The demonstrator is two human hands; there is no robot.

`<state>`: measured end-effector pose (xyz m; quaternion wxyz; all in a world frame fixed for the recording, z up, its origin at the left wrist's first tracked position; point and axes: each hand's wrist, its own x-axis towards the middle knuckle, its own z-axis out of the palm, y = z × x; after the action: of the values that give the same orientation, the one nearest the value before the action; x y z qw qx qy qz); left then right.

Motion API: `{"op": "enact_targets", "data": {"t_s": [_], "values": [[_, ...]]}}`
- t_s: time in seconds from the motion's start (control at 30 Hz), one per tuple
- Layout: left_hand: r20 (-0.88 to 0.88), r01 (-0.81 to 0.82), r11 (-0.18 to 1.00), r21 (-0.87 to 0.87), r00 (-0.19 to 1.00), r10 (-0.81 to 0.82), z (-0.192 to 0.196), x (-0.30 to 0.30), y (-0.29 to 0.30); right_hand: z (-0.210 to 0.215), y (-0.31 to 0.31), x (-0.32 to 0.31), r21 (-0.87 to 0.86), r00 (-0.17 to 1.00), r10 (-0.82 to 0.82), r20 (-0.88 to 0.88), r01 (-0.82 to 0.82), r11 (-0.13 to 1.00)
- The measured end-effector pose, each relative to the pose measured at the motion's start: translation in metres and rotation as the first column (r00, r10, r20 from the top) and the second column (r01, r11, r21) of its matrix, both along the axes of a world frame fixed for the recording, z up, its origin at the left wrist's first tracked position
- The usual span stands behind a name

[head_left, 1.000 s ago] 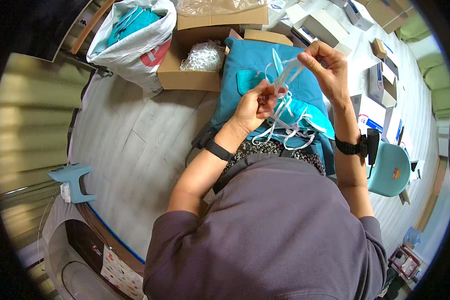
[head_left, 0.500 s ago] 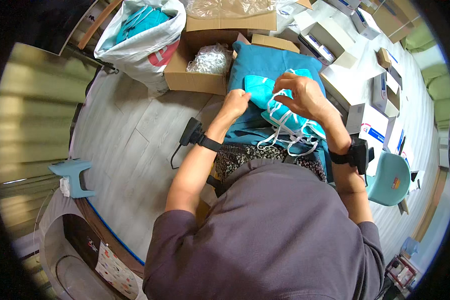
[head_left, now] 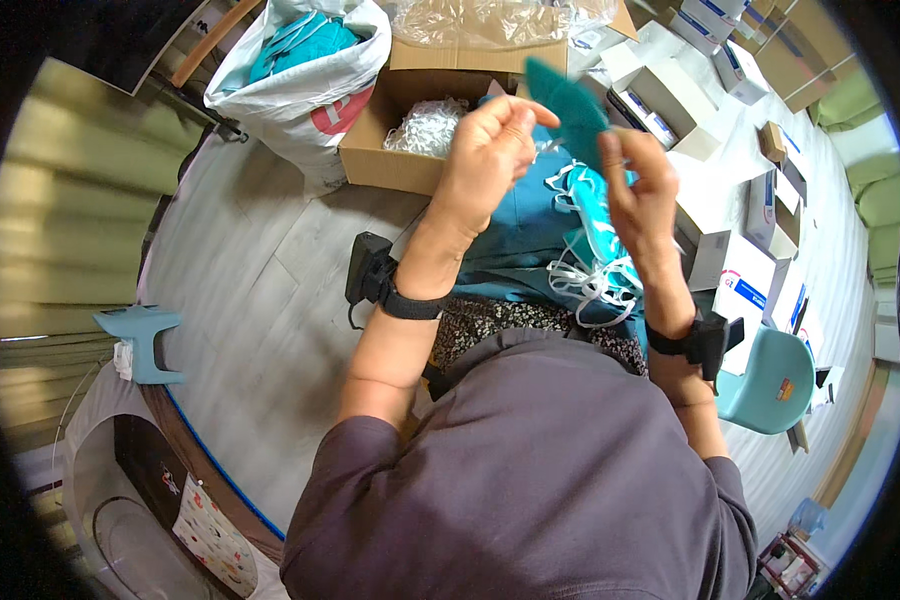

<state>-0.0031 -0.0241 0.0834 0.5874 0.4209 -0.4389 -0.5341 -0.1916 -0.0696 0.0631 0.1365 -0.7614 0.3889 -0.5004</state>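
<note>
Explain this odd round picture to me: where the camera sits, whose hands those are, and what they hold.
The picture comes from a wide fisheye camera worn on a person's head, looking down, so straight edges bend near the rim. The grey shape at the bottom is that person's own upper body, and both forearms rise from it.

The left hand and right hand are raised together, holding a teal piece of fabric between them. Each wrist wears a black band.

Below the hands, on the lap, lies a teal pile with white straps. Ahead on the pale floor stand an open cardboard box with clear wrappings inside, a white bag of more teal pieces, and small white boxes to the right.
</note>
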Motion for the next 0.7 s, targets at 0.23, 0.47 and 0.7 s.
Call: {"op": "enact_targets", "data": {"t_s": [0.23,0.47,0.7], "values": [[-0.081,-0.043,0.998,-0.035,0.996,0.04,-0.014,0.0,-0.008,0.038,-0.01,-0.04,0.393,0.93,0.128,0.346,-0.268,0.88],[0.034,0.043,0.995,-0.093,0.999,-0.04,-0.016,-0.009,-0.012,0.036,-0.01,-0.044,0.356,0.91,0.159,0.383,-0.304,0.884],[0.086,0.156,0.985,-0.079,0.985,-0.15,-0.022,-0.012,-0.013,0.043,-0.012,-0.047,0.38,0.901,0.17,0.4,-0.332,0.863]]}}
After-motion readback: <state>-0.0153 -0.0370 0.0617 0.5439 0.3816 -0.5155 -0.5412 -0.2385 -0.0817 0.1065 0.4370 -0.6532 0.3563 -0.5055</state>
